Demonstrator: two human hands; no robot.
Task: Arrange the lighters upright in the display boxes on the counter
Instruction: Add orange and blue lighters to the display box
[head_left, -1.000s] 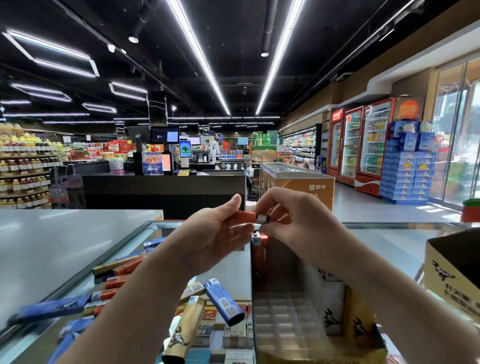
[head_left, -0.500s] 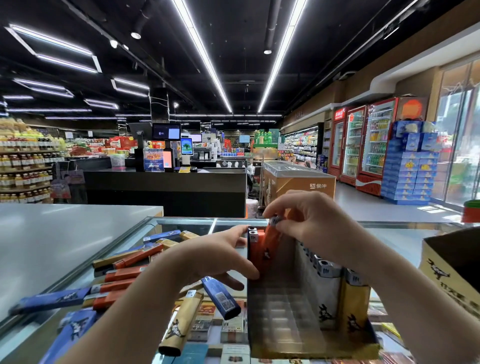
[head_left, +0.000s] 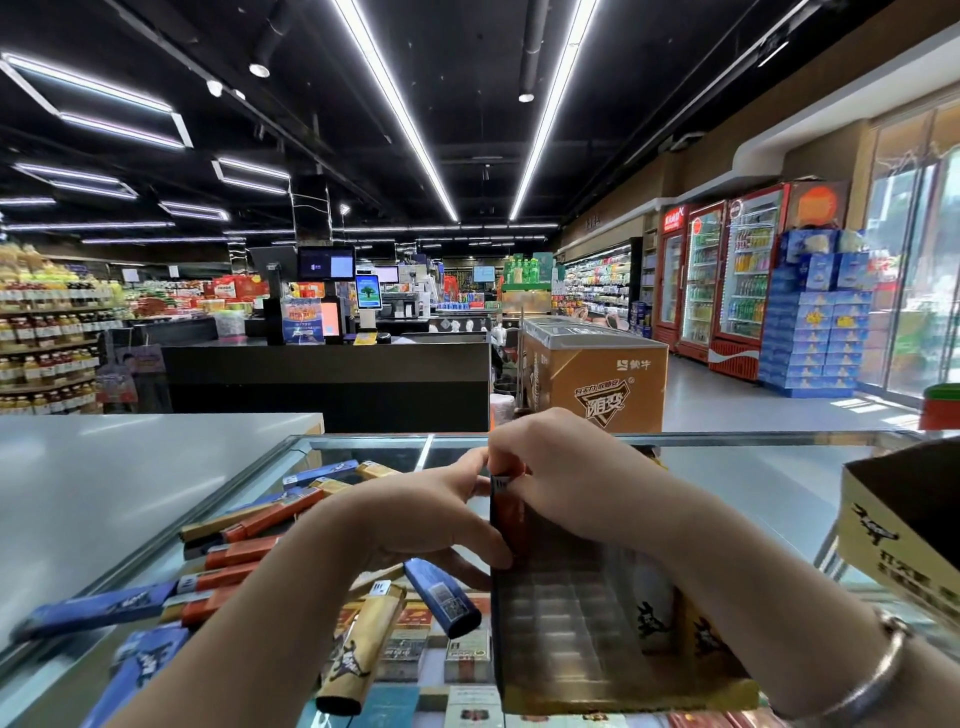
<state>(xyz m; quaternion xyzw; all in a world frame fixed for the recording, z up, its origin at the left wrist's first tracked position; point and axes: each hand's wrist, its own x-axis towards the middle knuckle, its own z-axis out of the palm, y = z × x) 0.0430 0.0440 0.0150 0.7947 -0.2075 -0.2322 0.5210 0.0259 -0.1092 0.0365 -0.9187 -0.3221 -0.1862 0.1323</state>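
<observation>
The right hand (head_left: 561, 478) pinches the top of an orange lighter (head_left: 511, 512) standing in the far left corner of the display box (head_left: 597, 623), at 6 o'clock on the glass counter (head_left: 753, 483). The left hand (head_left: 431, 512) grips the box wall. If the box slides, the lighter could tip over, I think. More loose lighters (head_left: 244, 551) lie at 8 o'clock. The freezer (head_left: 597, 374) reads "随变".

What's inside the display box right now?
The display box holds orange lighters upright at its far left corner, where the right hand reaches in. Its gridded floor is mostly bare. The forearm covers the right side.
</observation>
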